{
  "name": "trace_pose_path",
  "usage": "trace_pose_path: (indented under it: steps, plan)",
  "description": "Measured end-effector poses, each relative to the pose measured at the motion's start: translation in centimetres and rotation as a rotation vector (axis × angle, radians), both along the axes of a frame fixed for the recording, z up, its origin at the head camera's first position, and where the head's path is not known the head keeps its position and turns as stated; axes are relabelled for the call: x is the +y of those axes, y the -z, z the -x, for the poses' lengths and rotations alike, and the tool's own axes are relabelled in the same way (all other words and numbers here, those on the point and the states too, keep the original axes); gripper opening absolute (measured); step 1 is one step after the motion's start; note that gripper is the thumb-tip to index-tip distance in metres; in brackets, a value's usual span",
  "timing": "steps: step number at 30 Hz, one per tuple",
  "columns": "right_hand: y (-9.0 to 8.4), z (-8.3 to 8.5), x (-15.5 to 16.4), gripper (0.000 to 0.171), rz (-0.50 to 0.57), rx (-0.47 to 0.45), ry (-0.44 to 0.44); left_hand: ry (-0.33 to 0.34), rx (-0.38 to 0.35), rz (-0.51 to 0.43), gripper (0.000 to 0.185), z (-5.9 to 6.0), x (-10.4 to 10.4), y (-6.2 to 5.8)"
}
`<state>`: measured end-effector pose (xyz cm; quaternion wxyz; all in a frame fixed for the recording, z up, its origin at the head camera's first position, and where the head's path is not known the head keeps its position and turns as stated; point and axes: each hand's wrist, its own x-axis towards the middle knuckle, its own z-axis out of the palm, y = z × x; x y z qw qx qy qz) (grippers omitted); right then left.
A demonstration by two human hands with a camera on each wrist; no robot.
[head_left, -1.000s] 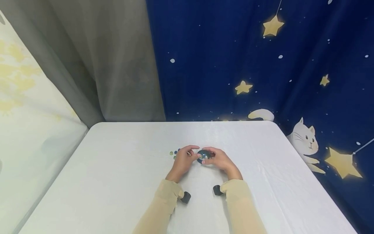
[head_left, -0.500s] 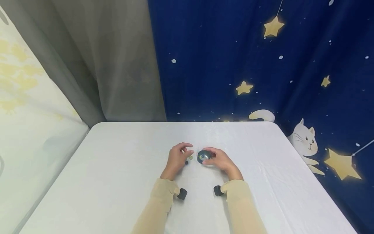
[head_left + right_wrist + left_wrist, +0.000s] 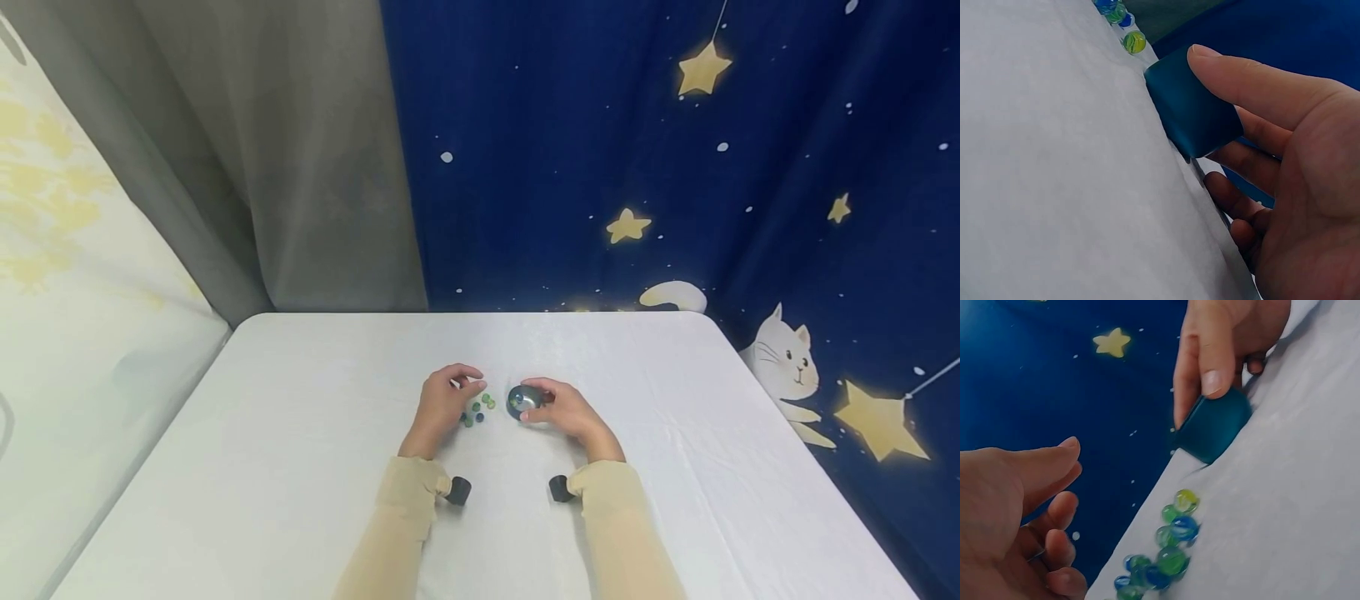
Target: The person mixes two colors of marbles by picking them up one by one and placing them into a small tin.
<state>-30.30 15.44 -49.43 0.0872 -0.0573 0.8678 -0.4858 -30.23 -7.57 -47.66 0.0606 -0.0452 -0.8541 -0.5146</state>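
Note:
My right hand (image 3: pixel 567 408) grips a small teal bowl (image 3: pixel 1191 106) with the thumb on its near side and the fingers around the far side. The bowl stands on the white table, and a few blue and green marbles show inside it in the head view. To its left lies a loose cluster of green, blue and yellowish glass marbles (image 3: pixel 1172 561). My left hand (image 3: pixel 440 402) hovers beside and partly over that cluster, thumb and index finger apart, the other fingers loosely bent, with nothing between them.
A white cloth covers the table (image 3: pixel 315 417), whose far edge runs along a grey curtain (image 3: pixel 330 167) and a dark blue starry curtain (image 3: pixel 540 167). Black wrist cameras (image 3: pixel 458 491) stick out inward from both sleeves.
My left hand has drawn back leftward from the bowl, uncovering the marbles, which now lie nearer the bowl than a second ago. My right hand and the bowl have stayed in place.

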Motion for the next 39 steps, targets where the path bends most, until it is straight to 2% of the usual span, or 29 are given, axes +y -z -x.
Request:
trace_pose_path:
  steps: [5, 9, 13, 21, 29, 39]
  plan:
    - [0.0, 0.0, 0.0, 0.056, 0.003, 0.004, -0.001, 0.026, 0.006, -0.03, 0.01, 0.2, -1.2, 0.0]
    - [-0.1, 0.0, 0.0, 0.056, 0.008, 0.003, -0.001, 0.022, 0.005, -0.026, 0.01, 0.4, -1.9, 0.1]
    - [0.0, 0.0, 0.0, 0.056, 0.009, 0.003, -0.005, 0.002, -0.01, -0.022, 0.01, 0.4, -2.3, 0.0]
    - [-0.2, -0.2, 0.0, 0.056, 0.013, -0.006, 0.0, -0.069, -0.09, -0.037, 0.014, 0.3, -2.9, 0.0]
    - [-0.2, -0.2, 0.0, 0.056, 0.014, -0.02, 0.001, -0.096, -0.088, -0.046, 0.017, 0.3, -3.5, 0.1]
    - [-0.2, -0.1, 0.0, 0.058, 0.008, -0.02, -0.001, -0.109, -0.094, -0.005, 0.022, 0.5, -3.9, 0.7]
